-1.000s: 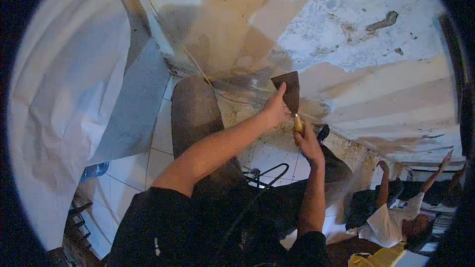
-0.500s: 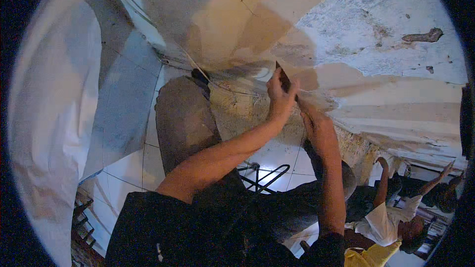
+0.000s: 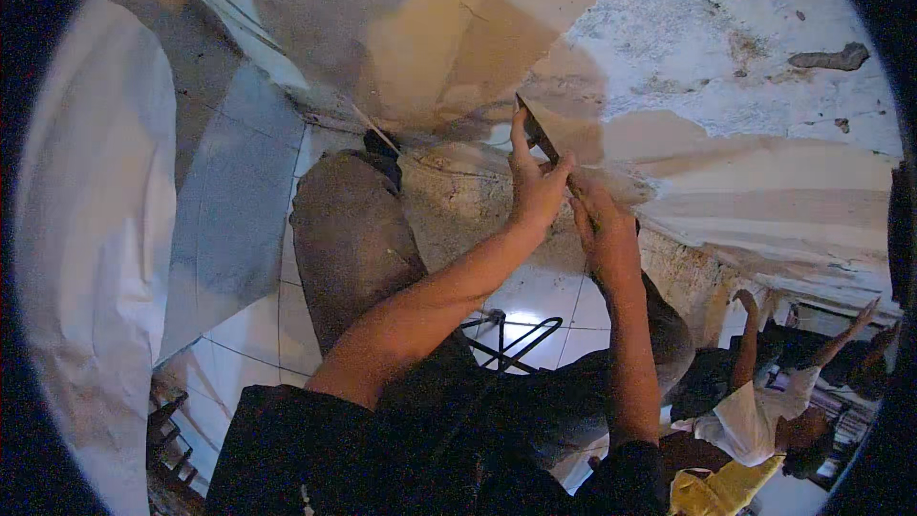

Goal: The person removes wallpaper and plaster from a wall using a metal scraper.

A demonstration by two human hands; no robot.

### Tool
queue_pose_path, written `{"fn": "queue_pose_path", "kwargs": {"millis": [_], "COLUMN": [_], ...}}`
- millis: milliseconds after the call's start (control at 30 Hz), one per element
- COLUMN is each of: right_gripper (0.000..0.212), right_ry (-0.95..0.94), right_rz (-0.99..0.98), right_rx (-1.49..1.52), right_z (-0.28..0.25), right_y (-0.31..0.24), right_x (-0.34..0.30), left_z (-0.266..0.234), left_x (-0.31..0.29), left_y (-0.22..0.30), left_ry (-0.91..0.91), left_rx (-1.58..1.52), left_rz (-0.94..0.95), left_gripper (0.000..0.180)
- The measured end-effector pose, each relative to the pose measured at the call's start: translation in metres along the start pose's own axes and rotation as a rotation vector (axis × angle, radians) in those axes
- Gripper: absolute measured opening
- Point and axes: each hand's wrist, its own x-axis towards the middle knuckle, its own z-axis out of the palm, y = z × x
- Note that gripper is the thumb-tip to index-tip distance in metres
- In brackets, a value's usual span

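Note:
A dark, flat-bladed scraper (image 3: 543, 140) lies slanted against the stained wall (image 3: 564, 124), seen almost edge on. My right hand (image 3: 607, 227) is closed at its lower end, and its fingers hide the handle. Further up, my left hand (image 3: 541, 193) grips the blade, with the thumb near my right hand and a finger stretched along the blade toward its tip. Both hands are close together, the left one slightly higher. Around the blade the wall is tan and smooth, and a rough whitish patch (image 3: 707, 38) with worn paint spreads to the right.
My bent knees flank a white tiled floor (image 3: 544, 287) with a black metal frame (image 3: 516, 344) on it. A pale sheet (image 3: 91, 229) hangs at the left. Another person in a white shirt (image 3: 750, 416) is at the lower right, arms raised toward the wall.
The scraper's tip has shifted up and left along the wall. My left hand has moved slightly with it, a finger now straighter along the blade. My right hand has also shifted up and left.

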Motion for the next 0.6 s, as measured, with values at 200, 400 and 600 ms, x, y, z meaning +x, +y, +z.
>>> {"fn": "queue_pose_path", "kwargs": {"millis": [200, 400, 600], "right_gripper": [0.023, 0.022, 0.027], "right_ry": [-0.073, 0.025, 0.01], "right_rz": [0.161, 0.072, 0.105], "right_rx": [0.086, 0.082, 0.377], "right_z": [0.016, 0.028, 0.032], "right_y": [0.01, 0.038, 0.04], "right_x": [-0.001, -0.004, -0.001], "left_z": [-0.005, -0.008, -0.006], "left_x": [0.001, -0.003, -0.005], "left_y": [-0.001, -0.005, 0.004], "left_ry": [0.026, 0.029, -0.009], "left_rx": [0.26, 0.402, 0.391], "left_rz": [0.136, 0.126, 0.103], "left_gripper": [0.085, 0.089, 0.084]}}
